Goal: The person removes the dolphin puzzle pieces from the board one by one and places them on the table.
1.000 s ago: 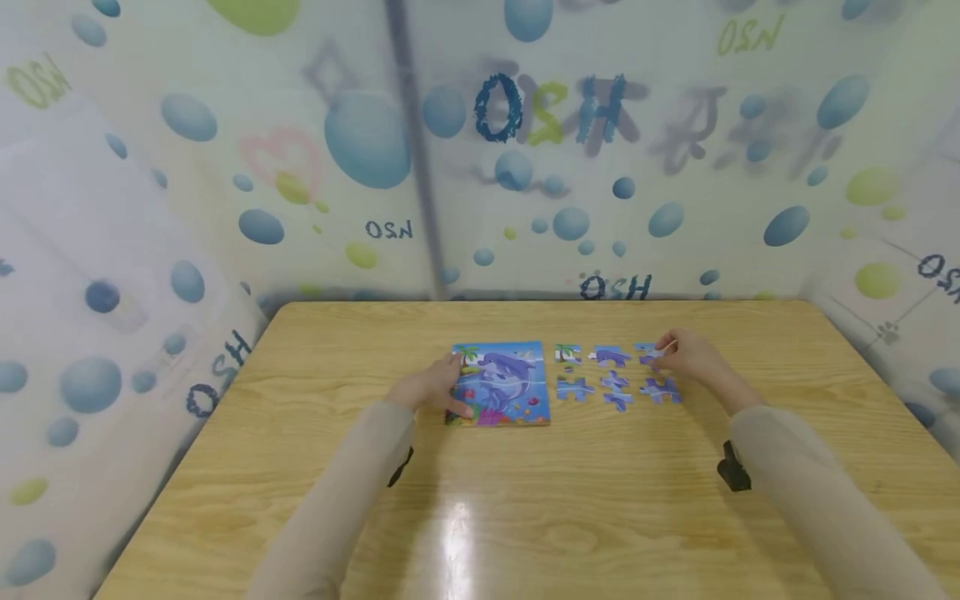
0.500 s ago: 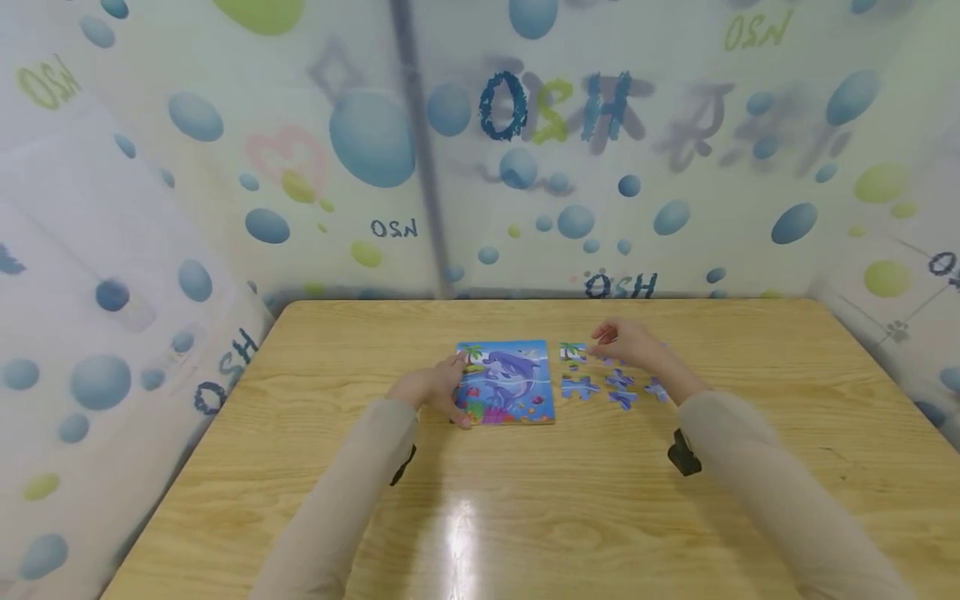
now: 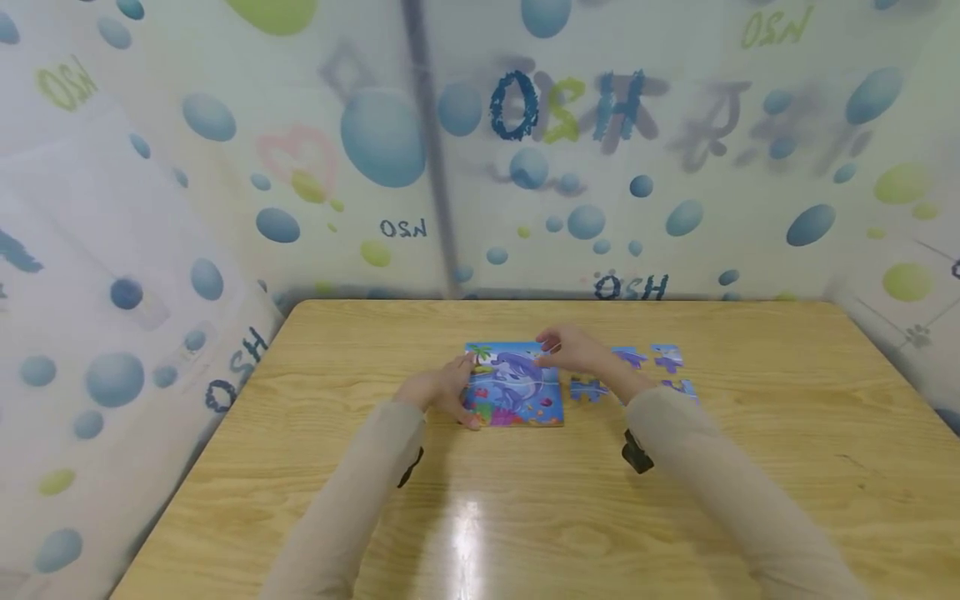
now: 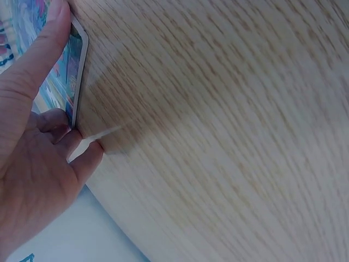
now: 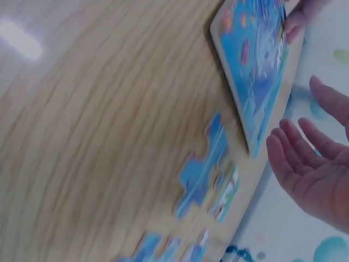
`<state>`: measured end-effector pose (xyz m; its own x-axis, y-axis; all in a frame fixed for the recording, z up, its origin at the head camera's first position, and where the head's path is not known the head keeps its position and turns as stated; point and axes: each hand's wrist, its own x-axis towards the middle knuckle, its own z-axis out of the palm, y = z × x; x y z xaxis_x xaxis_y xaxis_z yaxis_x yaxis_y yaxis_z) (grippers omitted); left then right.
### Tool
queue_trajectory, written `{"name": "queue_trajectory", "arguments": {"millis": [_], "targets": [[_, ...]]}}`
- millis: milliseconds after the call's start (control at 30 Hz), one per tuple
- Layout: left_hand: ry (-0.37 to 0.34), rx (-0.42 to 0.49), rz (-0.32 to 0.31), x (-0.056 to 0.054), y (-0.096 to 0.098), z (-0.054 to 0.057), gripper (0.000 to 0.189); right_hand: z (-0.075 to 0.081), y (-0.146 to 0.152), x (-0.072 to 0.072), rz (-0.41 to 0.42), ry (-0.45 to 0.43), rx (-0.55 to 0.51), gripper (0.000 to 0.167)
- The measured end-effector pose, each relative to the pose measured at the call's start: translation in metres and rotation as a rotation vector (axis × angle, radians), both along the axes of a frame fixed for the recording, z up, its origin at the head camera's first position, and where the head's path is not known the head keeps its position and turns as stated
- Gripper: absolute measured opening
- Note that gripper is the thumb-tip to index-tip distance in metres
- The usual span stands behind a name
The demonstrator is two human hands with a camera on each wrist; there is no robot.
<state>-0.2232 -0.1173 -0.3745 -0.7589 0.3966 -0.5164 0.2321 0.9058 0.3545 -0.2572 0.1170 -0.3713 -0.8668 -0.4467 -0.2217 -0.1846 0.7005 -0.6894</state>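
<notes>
A dolphin picture puzzle (image 3: 513, 404) lies flat on the table. At its left side my left hand (image 3: 437, 390) holds the edge. In the left wrist view, the thumb (image 4: 46, 52) lies over the picture's edge and the fingers are curled beside it. Above the puzzle's far right part hovers my right hand (image 3: 581, 350). The right wrist view shows that hand (image 5: 322, 169) with loosely bent fingers, thumb apart, holding nothing. Loose jigsaw pieces (image 3: 588, 390) lie right of the puzzle, partly hidden behind the right hand and sleeve.
More loose pieces, among them a far right one (image 3: 667, 358), lie on the wooden table (image 3: 525, 517). Behind the table hangs a pale curtain (image 3: 480, 208) with blue and green spots. The table's far edge runs close to it.
My right hand has moved left, from the far right pieces across the others to above the puzzle. The left hand has stayed at the puzzle's left edge.
</notes>
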Motion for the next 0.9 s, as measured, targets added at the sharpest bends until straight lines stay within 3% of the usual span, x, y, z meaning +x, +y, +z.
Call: {"name": "queue_trajectory", "arguments": {"millis": [233, 400, 667, 900], "targets": [[0.014, -0.023, -0.016, -0.002, 0.000, -0.001, 0.112, -0.008, -0.042, 0.006, 0.138, 0.034, 0.100, 0.043], [0.014, -0.039, -0.024, -0.003, 0.000, -0.003, 0.114, -0.010, -0.067, 0.016, 0.223, 0.052, 0.145, 0.046], [0.020, -0.051, -0.030, -0.002, -0.002, -0.003, 0.116, -0.014, -0.084, 0.020, 0.254, 0.060, 0.203, 0.048], [0.025, -0.011, -0.023, -0.001, -0.003, -0.003, 0.117, -0.012, -0.090, 0.024, 0.197, 0.026, 0.189, 0.047]]}}
